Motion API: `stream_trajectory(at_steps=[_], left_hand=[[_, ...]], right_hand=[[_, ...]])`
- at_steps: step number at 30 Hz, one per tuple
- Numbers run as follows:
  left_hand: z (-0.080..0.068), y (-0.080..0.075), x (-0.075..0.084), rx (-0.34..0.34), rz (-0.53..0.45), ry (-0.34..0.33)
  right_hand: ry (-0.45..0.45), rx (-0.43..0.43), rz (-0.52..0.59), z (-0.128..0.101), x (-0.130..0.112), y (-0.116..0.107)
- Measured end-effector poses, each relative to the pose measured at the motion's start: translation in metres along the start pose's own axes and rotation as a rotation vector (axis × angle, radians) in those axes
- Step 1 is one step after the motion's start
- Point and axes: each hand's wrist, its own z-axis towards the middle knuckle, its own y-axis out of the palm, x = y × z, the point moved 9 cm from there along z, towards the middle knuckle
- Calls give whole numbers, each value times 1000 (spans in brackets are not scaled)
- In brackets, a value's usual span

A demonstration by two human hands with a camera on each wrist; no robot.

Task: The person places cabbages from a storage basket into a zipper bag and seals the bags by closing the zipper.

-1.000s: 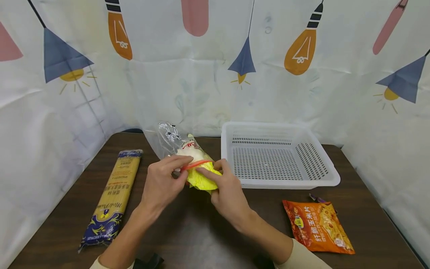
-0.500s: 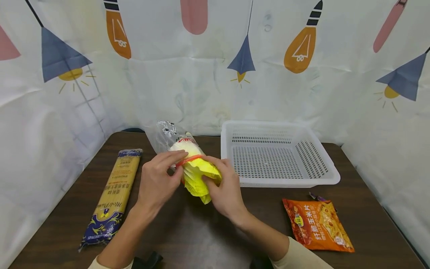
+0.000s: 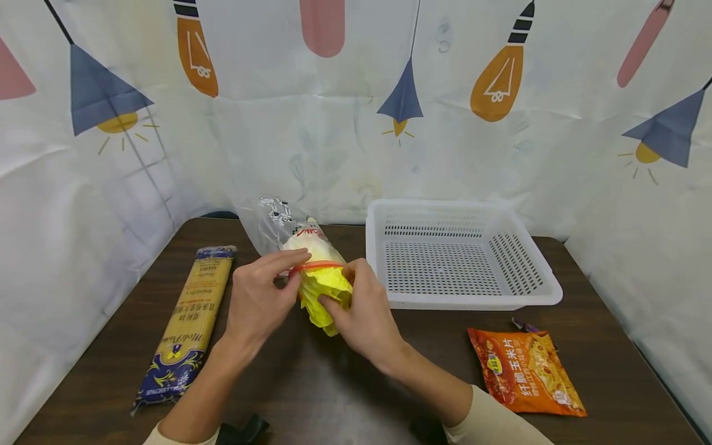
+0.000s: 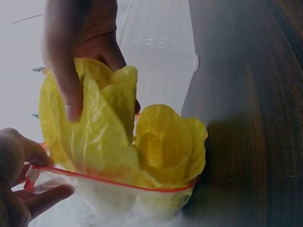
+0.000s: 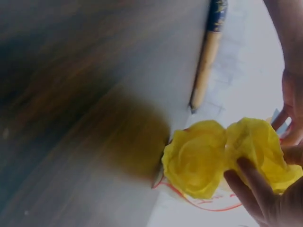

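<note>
Bare brown table (image 3: 311, 395) open in front, between forearms and near edge: free passage there. Left hand (image 3: 257, 298) and right hand (image 3: 361, 315) crowd cabbage bag (image 3: 311, 259) at centre; no gap between them. White basket (image 3: 461, 256) just right of bag, near wall blocks low sideways pass; its inside open from above. Spaghetti pack (image 3: 186, 327) lies left, clear strip between it and left hand. Orange snack bag (image 3: 525, 374) right front, well apart from right hand. Curtain (image 3: 356, 123) closes back and sides.
</note>
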Motion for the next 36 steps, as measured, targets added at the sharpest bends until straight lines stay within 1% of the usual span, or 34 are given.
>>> stream_trajectory(at_steps=[5,10,11,13,17,18,20,21,22,24,28,29,32,36], left_hand=[[-1,3,1,-27,-22,-13],[-1,5,2,-38,-22,-9],[-1,5,2,-39,-19,-6],[-1,4,2,-36,-13,-1],[-1,3,3,-33,-3,2],[-2,3,3,-34,-4,0],[-2,3,2,-36,-3,-4],[-2,3,1,-35,-4,-6],[-2,3,1,-33,-5,-7],[-2,2,0,-26,-9,-2],[-2,0,1,-10,-11,23],[-2,0,1,-7,-12,29],[-1,-2,2,-5,-10,49],[1,-4,2,-20,-13,56]], right_hand=[[98,-47,106,4,9,2],[195,-80,222,8,16,5],[217,-89,264,8,17,7],[268,-115,383,7,19,12],[386,-150,671,6,22,25],[412,-151,726,6,22,28],[438,-145,792,6,22,31],[437,-141,797,6,21,31],[418,-133,774,6,20,30],[333,-110,640,8,16,25],[95,-32,219,10,1,13],[42,-13,130,10,-3,11],[-80,10,-32,8,-14,11],[-174,16,-193,6,-22,13]])
